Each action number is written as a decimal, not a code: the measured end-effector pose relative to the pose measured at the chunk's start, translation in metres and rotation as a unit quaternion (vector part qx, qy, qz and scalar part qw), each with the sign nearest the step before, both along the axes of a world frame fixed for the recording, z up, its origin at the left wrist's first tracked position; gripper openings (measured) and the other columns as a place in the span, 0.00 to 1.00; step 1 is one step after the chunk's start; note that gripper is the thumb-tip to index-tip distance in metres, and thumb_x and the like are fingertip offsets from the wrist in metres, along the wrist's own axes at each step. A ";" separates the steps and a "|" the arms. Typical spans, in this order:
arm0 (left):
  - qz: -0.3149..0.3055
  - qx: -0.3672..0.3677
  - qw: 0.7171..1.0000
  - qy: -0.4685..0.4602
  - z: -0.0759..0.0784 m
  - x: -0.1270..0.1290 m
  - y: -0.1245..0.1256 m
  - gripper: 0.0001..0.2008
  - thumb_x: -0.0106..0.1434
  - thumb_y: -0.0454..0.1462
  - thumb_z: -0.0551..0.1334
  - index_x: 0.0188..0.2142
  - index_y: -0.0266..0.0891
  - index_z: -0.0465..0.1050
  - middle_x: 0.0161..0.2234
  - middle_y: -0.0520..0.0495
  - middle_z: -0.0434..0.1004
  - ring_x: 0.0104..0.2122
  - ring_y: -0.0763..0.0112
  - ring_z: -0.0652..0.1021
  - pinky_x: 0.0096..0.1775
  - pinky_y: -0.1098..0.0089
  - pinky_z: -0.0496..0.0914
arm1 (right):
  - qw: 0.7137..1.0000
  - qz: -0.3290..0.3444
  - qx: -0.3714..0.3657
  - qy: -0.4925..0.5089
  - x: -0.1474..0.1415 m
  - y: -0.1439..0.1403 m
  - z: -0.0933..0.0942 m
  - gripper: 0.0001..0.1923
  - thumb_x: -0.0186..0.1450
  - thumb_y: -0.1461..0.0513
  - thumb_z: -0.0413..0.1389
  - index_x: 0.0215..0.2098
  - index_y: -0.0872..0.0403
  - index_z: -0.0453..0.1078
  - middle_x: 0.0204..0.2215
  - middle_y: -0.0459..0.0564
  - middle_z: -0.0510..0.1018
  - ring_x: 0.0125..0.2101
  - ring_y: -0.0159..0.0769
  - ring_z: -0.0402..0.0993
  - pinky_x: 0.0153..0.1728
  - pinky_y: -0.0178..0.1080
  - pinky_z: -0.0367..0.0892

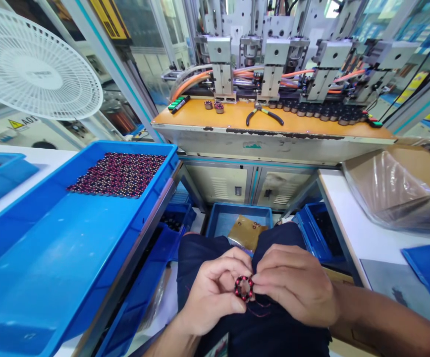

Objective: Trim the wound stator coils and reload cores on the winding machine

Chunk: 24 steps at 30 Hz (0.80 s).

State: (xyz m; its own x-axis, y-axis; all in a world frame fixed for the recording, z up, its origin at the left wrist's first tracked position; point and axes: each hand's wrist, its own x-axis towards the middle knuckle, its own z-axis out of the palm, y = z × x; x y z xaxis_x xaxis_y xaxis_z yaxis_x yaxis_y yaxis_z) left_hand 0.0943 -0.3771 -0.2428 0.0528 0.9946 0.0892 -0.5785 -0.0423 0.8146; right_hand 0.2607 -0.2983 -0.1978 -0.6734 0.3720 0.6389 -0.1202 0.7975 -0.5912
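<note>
Red-wound ring (243,288) sits pinched between our left hand (215,292) and right hand (296,290), over our lap. Blue tray (88,238) holds a batch of rings (120,173); most of it is bare.

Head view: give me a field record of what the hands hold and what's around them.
held part: small ring-shaped wound coil, red and black
left hand: fingers pinch the coil's left side
right hand: fingers pinch its right side
position: over the lap, dark apron
left: blue tray with a block of the same coils
ahead: orange machine bench, pliers on it
right: clear plastic bag
</note>
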 end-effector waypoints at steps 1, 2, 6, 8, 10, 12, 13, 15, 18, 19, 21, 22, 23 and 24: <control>0.016 0.013 0.999 0.024 0.001 -0.001 0.000 0.16 0.46 0.40 0.77 0.36 0.43 0.84 0.34 0.48 0.72 0.27 0.78 0.72 0.30 0.75 0.69 | 1.000 -0.014 -0.014 -0.003 -0.001 -0.003 -0.002 0.05 0.70 0.66 0.54 0.38 0.56 0.73 0.28 0.48 0.78 0.29 0.29 0.72 0.31 0.32 0.68; 0.030 0.026 0.998 0.047 0.002 -0.001 0.000 0.15 0.47 0.40 0.77 0.36 0.44 0.84 0.35 0.48 0.72 0.28 0.77 0.72 0.31 0.75 0.70 | 0.999 -0.028 -0.026 -0.005 -0.001 -0.005 -0.004 0.05 0.70 0.66 0.54 0.38 0.55 0.72 0.28 0.48 0.77 0.29 0.28 0.72 0.31 0.32 0.68; 0.075 0.056 0.992 0.089 0.004 -0.003 -0.002 0.17 0.51 0.35 0.75 0.42 0.49 0.83 0.40 0.47 0.75 0.37 0.72 0.76 0.37 0.74 0.72 | 0.997 -0.074 -0.034 -0.008 -0.003 -0.011 -0.009 0.06 0.71 0.66 0.51 0.36 0.54 0.68 0.27 0.46 0.75 0.29 0.28 0.73 0.30 0.31 0.68; 0.063 0.034 0.994 0.088 0.005 -0.004 -0.004 0.23 0.49 0.36 0.76 0.46 0.49 0.80 0.39 0.48 0.77 0.37 0.71 0.77 0.39 0.74 0.72 | 0.996 -0.084 -0.007 -0.006 -0.002 -0.011 -0.009 0.06 0.71 0.66 0.50 0.35 0.54 0.66 0.27 0.46 0.75 0.29 0.29 0.73 0.30 0.31 0.67; 0.022 -0.008 0.995 0.092 0.006 -0.005 -0.007 0.21 0.50 0.38 0.76 0.45 0.45 0.80 0.34 0.49 0.79 0.33 0.73 0.77 0.37 0.75 0.72 | 0.996 -0.086 0.021 -0.006 -0.001 -0.011 -0.009 0.07 0.71 0.66 0.49 0.36 0.54 0.66 0.27 0.46 0.75 0.29 0.29 0.73 0.30 0.31 0.67; -0.007 -0.043 0.994 0.101 0.007 -0.007 -0.009 0.13 0.55 0.38 0.73 0.41 0.41 0.80 0.29 0.50 0.78 0.27 0.75 0.77 0.33 0.76 0.72 | 0.995 -0.090 0.036 -0.010 -0.001 -0.011 -0.009 0.07 0.71 0.66 0.49 0.36 0.54 0.67 0.27 0.46 0.75 0.30 0.29 0.74 0.30 0.31 0.68; -0.007 -0.049 0.994 0.101 0.007 -0.007 -0.011 0.10 0.58 0.38 0.71 0.40 0.40 0.79 0.28 0.50 0.78 0.26 0.76 0.77 0.31 0.76 0.71 | 0.995 -0.092 0.040 -0.011 -0.001 -0.011 -0.008 0.07 0.71 0.66 0.49 0.36 0.54 0.67 0.27 0.46 0.75 0.29 0.29 0.74 0.30 0.31 0.68; 0.011 -0.044 0.995 0.090 0.005 -0.005 -0.012 0.09 0.61 0.37 0.68 0.42 0.40 0.78 0.27 0.50 0.78 0.25 0.75 0.78 0.29 0.75 0.71 | 0.994 -0.101 0.046 -0.010 -0.001 -0.011 -0.008 0.07 0.71 0.67 0.50 0.36 0.55 0.68 0.27 0.46 0.75 0.28 0.28 0.73 0.31 0.31 0.69; 0.024 -0.011 0.998 0.052 0.002 -0.001 -0.012 0.11 0.62 0.34 0.67 0.45 0.43 0.77 0.29 0.50 0.78 0.26 0.75 0.79 0.30 0.75 0.72 | 0.992 -0.119 0.048 -0.014 -0.002 -0.013 -0.008 0.06 0.68 0.69 0.51 0.36 0.55 0.68 0.27 0.46 0.75 0.28 0.28 0.73 0.31 0.31 0.69; 0.023 0.007 0.999 0.032 0.001 -0.001 -0.011 0.13 0.61 0.33 0.67 0.46 0.44 0.78 0.32 0.50 0.78 0.28 0.75 0.80 0.31 0.75 0.72 | 0.991 -0.127 0.048 -0.020 -0.002 -0.013 -0.008 0.06 0.67 0.70 0.52 0.35 0.55 0.68 0.27 0.46 0.75 0.28 0.29 0.73 0.31 0.31 0.69; 0.021 0.041 0.999 -0.004 0.000 0.000 -0.010 0.15 0.58 0.32 0.70 0.45 0.47 0.79 0.40 0.48 0.77 0.31 0.74 0.81 0.34 0.74 0.74 | 0.989 -0.139 0.049 -0.031 -0.001 -0.012 -0.009 0.06 0.66 0.71 0.52 0.35 0.55 0.68 0.26 0.46 0.75 0.27 0.29 0.74 0.29 0.31 0.68; 0.020 0.055 0.998 -0.016 0.000 0.000 -0.009 0.15 0.56 0.32 0.72 0.43 0.45 0.80 0.44 0.47 0.76 0.33 0.73 0.82 0.37 0.71 0.75 | 0.988 -0.142 0.051 -0.037 0.000 -0.012 -0.009 0.06 0.65 0.71 0.52 0.35 0.55 0.68 0.26 0.46 0.75 0.27 0.29 0.74 0.28 0.31 0.68; 0.021 0.067 0.997 -0.026 0.000 0.000 -0.008 0.13 0.54 0.33 0.73 0.40 0.43 0.81 0.46 0.46 0.75 0.34 0.73 0.82 0.39 0.70 0.75 | 0.988 -0.140 0.054 -0.040 0.001 -0.011 -0.009 0.06 0.65 0.71 0.52 0.35 0.54 0.67 0.26 0.46 0.75 0.26 0.29 0.74 0.28 0.31 0.68; 0.024 0.076 0.996 -0.034 0.000 0.000 -0.008 0.11 0.53 0.33 0.74 0.37 0.41 0.81 0.46 0.45 0.76 0.35 0.72 0.82 0.42 0.68 0.74 | 0.988 -0.135 0.058 -0.042 0.001 -0.010 -0.009 0.06 0.65 0.70 0.52 0.35 0.54 0.67 0.26 0.46 0.75 0.26 0.29 0.74 0.27 0.30 0.69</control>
State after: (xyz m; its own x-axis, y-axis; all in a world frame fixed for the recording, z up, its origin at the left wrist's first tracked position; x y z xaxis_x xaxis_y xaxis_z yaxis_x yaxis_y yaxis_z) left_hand 0.0940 -0.3848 -0.2429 -0.0062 0.9708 0.2398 -0.6269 -0.1906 0.7554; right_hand 0.2621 -0.3079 -0.2065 -0.6123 0.4727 0.6338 0.1516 0.8569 -0.4926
